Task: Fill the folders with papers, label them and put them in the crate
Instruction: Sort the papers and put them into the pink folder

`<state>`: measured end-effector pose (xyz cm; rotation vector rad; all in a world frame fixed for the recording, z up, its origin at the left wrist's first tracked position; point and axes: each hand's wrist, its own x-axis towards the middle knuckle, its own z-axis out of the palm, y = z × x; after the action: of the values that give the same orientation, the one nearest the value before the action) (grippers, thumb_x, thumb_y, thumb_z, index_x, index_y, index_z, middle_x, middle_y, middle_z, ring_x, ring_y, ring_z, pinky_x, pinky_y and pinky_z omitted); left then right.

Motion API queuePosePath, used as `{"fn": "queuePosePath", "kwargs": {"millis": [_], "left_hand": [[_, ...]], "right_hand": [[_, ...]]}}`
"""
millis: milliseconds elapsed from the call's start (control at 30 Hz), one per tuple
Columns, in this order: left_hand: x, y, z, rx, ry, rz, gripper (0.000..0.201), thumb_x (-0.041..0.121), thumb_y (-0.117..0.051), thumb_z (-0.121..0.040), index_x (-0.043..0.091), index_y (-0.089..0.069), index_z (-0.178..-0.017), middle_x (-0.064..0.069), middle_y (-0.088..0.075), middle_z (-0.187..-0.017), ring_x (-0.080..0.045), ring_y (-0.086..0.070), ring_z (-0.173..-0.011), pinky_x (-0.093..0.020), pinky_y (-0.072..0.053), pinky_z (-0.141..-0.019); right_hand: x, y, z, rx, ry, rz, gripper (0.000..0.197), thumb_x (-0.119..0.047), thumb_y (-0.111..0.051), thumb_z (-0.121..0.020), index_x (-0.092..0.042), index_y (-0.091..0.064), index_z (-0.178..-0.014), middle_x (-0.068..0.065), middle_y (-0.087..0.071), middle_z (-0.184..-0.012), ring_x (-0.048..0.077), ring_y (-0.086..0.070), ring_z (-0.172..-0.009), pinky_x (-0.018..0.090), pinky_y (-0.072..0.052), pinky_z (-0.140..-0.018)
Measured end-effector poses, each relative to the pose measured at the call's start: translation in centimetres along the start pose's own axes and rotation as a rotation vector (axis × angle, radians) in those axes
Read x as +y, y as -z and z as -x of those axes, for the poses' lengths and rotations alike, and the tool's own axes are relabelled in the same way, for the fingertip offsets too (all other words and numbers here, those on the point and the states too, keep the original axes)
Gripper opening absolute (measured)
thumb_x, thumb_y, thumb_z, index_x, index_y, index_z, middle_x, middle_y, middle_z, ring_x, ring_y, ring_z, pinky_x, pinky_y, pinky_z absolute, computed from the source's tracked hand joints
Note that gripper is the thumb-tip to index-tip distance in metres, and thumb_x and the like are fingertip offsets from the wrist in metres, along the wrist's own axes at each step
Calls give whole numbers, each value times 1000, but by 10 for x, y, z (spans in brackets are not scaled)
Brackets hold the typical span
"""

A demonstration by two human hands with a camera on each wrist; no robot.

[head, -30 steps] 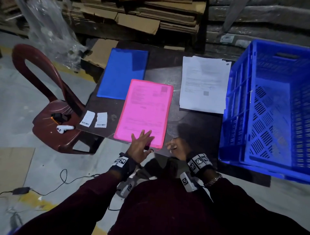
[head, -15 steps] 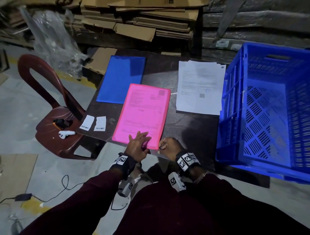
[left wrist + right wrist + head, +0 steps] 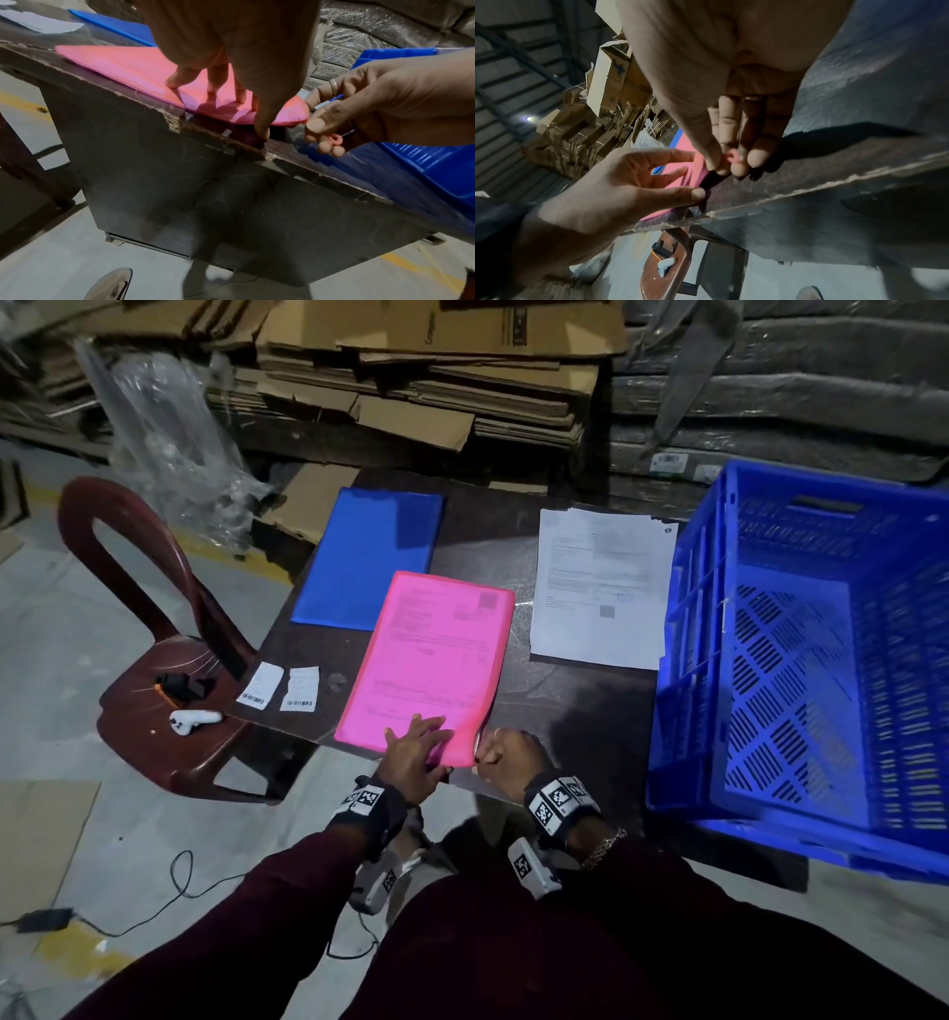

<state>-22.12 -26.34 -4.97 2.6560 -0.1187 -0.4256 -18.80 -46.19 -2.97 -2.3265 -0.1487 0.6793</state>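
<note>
Your left hand [image 3: 413, 752] lies flat on the pink folder [image 3: 436, 660], lower centre on the counter [image 3: 565, 711]. Your right hand [image 3: 506, 757] pinches its near-right corner; long axis runs away from you, crate [image 3: 801, 660] at right.

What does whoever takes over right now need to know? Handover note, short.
Left hand: fingers flat, pressing the near end of the pink folder onto the table.
Right hand: pinching the folder's near right corner, with a small pink loop among its fingers.
Pink folder: closed, printed paper showing through the cover.
Blue folder: flat at the far left of the table, untouched.
Loose papers: stacked beside the blue crate.
Two barcode labels: at the table's left edge, not applied.
Done: pink folder filled.
Left: fasten and label it, fill and label the blue folder, put both in the crate, which looks empty.
</note>
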Motion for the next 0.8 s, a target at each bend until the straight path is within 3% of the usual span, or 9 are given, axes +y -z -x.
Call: {"fn": "queuePosePath", "kwargs": {"millis": [133,233,300,400,533,633,800], "left_hand": [[7,0,1,72,41,68,57,13,-63,-81,22,-55,-136,1,-38,-154,-34,-26,-146,-79,-9,-106],[13,-9,2,91,114,93,70,57,-51,-85,32,-36,-149,4,-15,-162,-23,-9,-148,-73,1,-107],[13,-20,3,69,122,52,83,75,-37,-80,37,-22,-153,8,0,-162,-19,4,-147,-72,5,-107],[14,-27,2,25,171,7,83,60,-57,-86,41,-13,-153,9,7,-162,-22,8,-150,-72,7,-109],[17,-24,-1,18,230,43,89,51,-66,-84,44,-10,-152,11,9,-161,-20,8,-150,-71,10,-109],[19,-27,0,56,269,100,102,53,-71,-77,46,-2,-152,5,15,-159,-18,10,-148,-69,11,-108],[21,-26,-4,35,323,98,109,50,-75,-75,43,1,-153,0,16,-162,-19,9,-150,-70,10,-108]], "right_hand": [[4,4,2,-10,9,102,12,-25,-74,-74,-27,-69,-64,-10,-74,-73,8,-68,-70,22,-55,-70],[7,0,1,-28,10,179,23,-31,-75,-71,-30,-59,-54,-7,-73,-73,12,-70,-72,25,-56,-70],[10,-5,-1,-16,19,257,27,-33,-73,-72,-27,-55,-53,-4,-73,-74,17,-70,-74,27,-56,-72],[10,-8,-4,-20,82,376,16,-32,-66,-82,-24,-61,-69,2,-74,-83,26,-69,-84,32,-53,-79],[9,-11,-11,-73,231,589,13,-24,-57,-90,-16,-64,-97,10,-69,-104,33,-66,-98,40,-53,-80],[13,-13,-10,-29,349,699,16,-28,-67,-85,-19,-61,-96,6,-68,-98,28,-67,-93,39,-55,-75],[20,-7,-8,57,522,780,22,-15,-81,-66,-17,-68,-84,2,-68,-78,22,-67,-71,29,-53,-60]]}}
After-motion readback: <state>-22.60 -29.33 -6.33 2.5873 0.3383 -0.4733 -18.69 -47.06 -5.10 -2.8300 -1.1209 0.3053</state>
